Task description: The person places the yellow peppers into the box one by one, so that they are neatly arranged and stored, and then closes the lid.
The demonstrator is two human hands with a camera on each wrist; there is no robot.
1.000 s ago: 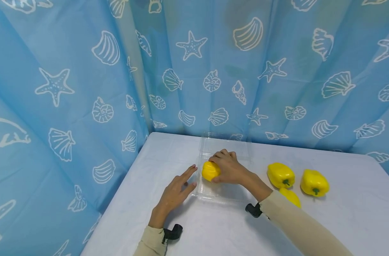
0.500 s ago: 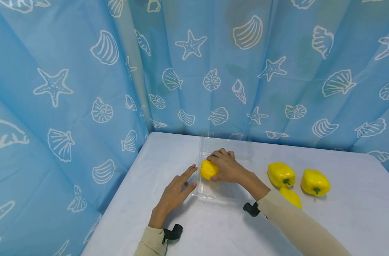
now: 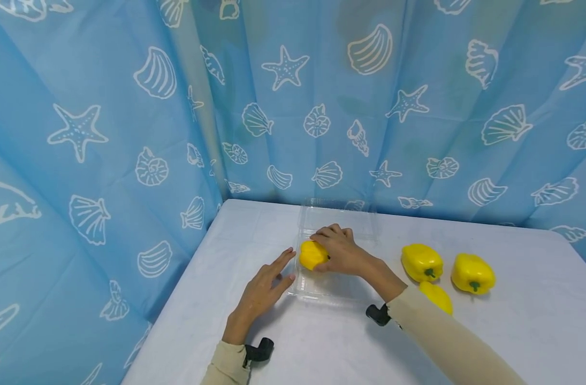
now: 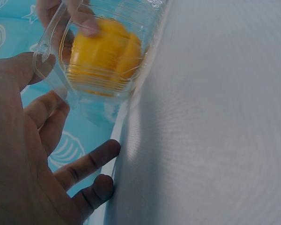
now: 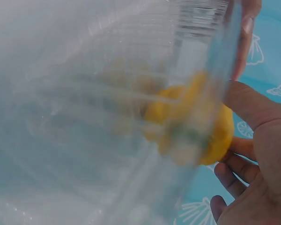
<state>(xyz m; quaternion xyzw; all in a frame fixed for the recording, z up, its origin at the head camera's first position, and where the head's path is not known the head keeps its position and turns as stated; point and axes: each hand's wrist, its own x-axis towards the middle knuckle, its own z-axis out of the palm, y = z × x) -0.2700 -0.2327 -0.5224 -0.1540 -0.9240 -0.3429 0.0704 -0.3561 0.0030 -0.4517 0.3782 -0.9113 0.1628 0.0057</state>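
In the head view my right hand [image 3: 343, 253] grips a yellow bell pepper [image 3: 312, 255] inside a clear plastic clamshell container [image 3: 321, 295]. The pepper sits near the container's left wall; the right wrist view shows it blurred through the plastic, with the right thumb and fingers around it. My left hand [image 3: 262, 291] is at the container's left edge, fingers fairly straight and spread. In the left wrist view its thumb and nearest fingers touch the clear rim [image 4: 48, 49]. Whether the pepper rests on the container's bottom is hard to tell.
Two yellow bell peppers, one [image 3: 421, 262] beside another [image 3: 473, 274], lie to the right on the white table [image 3: 529, 326]. A third pepper [image 3: 436, 297] is partly behind the right sleeve. The container's raised lid [image 3: 338, 216] leans back near a blue shell-print curtain [image 3: 293, 117].
My right hand has shifted slightly left with the bell pepper, bringing it closer to the container's left wall. The left hand has stayed nearly still.
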